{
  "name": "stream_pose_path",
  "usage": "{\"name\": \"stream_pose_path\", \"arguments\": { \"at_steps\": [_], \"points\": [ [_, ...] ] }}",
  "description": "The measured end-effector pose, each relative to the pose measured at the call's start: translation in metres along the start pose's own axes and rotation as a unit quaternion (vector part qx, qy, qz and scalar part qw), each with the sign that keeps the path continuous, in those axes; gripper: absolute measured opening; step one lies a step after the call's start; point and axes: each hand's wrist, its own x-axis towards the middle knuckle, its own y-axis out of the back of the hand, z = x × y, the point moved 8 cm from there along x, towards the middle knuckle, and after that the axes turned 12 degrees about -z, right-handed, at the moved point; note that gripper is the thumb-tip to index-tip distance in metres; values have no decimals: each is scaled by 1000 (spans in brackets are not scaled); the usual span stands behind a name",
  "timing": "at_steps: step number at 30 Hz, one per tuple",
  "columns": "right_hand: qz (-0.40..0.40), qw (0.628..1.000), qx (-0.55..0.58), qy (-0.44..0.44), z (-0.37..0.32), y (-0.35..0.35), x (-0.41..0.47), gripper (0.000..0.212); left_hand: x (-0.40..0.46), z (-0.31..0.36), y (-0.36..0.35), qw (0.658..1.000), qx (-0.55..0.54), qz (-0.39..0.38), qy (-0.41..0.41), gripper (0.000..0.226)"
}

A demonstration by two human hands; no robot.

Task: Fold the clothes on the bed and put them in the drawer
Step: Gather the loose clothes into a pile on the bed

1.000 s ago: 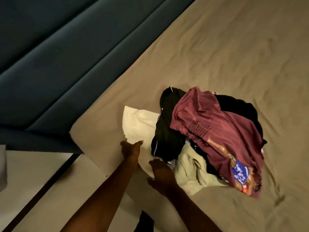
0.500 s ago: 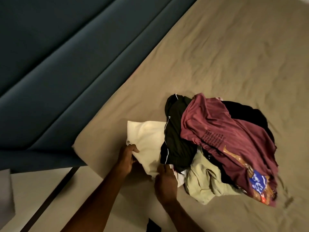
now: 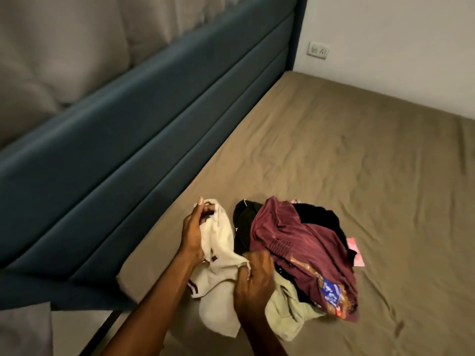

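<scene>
While both hands work at its near left corner, the bed (image 3: pixel 334 155) fills most of the view, its brown sheet creased all over; a dark blue padded headboard (image 3: pixel 123 155) runs along the bed's left edge, with grey cushioning (image 3: pixel 59 47) above that; a white wall (image 3: pixel 398 42) stands at the bed's far side, carrying a small socket (image 3: pixel 318 50) just past the headboard's end. Toward the bed's near left corner lies the pile of clothes (image 3: pixel 295 247), heaped loosely on the sheet; a maroon shirt (image 3: pixel 300 242) with a blue and orange print lies on top of it, draped over black garments (image 3: pixel 243 227) on the side nearer the headboard and on the far side; a pale green piece (image 3: pixel 288 307) sticks out from under the pile at the bed's near edge; a small pink item (image 3: pixel 356 250), too little of it showing to name, peeks from the side of the pile away from the headboard. Between the pile and the headboard, a cream garment (image 3: pixel 221 268) with dark trim at one cuff is lifted partly off the sheet, its lower end hanging over the near edge; the left hand (image 3: pixel 194 229) has its fingers curled round the cream garment's far end, and the right hand (image 3: pixel 253 278) pinches a fold of the same garment beside the pile, fingers bent tight on the cloth.
</scene>
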Motion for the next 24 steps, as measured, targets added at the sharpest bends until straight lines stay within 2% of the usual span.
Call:
{"name": "stream_pose_path", "arguments": {
  "at_steps": [2,6,10,11,13,15,17,20,24],
  "points": [
    [61,998,8,24,-24,57,17,12,-7,28,-45,997,-27,-64,-30,52],
    [171,983,-22,67,-57,158,37,30,-33,72,-139,984,-53,-150,-78,40],
    [219,966,-98,95,-65,229,33,25,-55,88,-206,977,-47,-163,-130,18],
    [206,966,-118,98,-58,234,32,25,-53,83,-209,980,-30,-143,-132,12],
    [128,979,-149,62,-23,231,34,30,-42,65,-199,984,99,-57,-135,4],
    [-15,989,-139,-54,50,211,30,34,-39,35,-173,948,300,54,-94,7],
    [-134,970,-125,-161,117,195,11,30,-47,1,-140,907,402,124,-33,10],
    [-176,953,-155,-190,166,202,-11,20,-57,-54,-102,896,422,133,34,18],
    [-222,926,-169,-253,202,204,-23,20,-74,-130,-70,896,397,130,152,10]
  ]
}}
